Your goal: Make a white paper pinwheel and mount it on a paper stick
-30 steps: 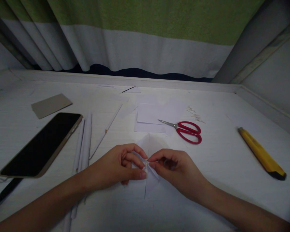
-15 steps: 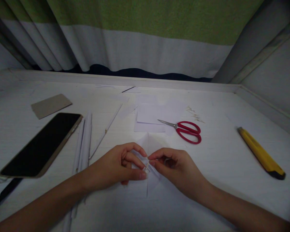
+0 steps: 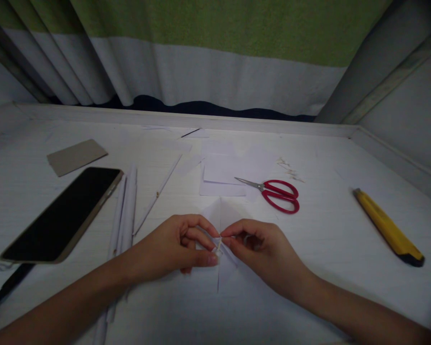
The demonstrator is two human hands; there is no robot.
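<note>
A folded white paper piece (image 3: 221, 213) lies on the white table (image 3: 326, 239) in front of me. My left hand (image 3: 175, 244) pinches its middle from the left, thumb and fingers closed on the paper. From the right, my right hand (image 3: 258, 249) pinches the same spot, fingertips almost touching those of the left hand. A small pale stick or pin (image 3: 219, 248) shows between the fingertips; I cannot make out what it is. Much of the paper is hidden under both hands.
Red-handled scissors (image 3: 276, 194) lie on loose white sheets (image 3: 222, 175) behind my hands. A yellow utility knife (image 3: 388, 227) lies at the right. At the left are a dark phone (image 3: 62, 213), rolled white paper sticks (image 3: 125, 211) and a grey card (image 3: 75, 155). A curtain (image 3: 201, 57) hangs behind the table.
Both hands stay pinched on the paper's middle, with only slight shifts of the fingertips and the paper. Nothing else has moved.
</note>
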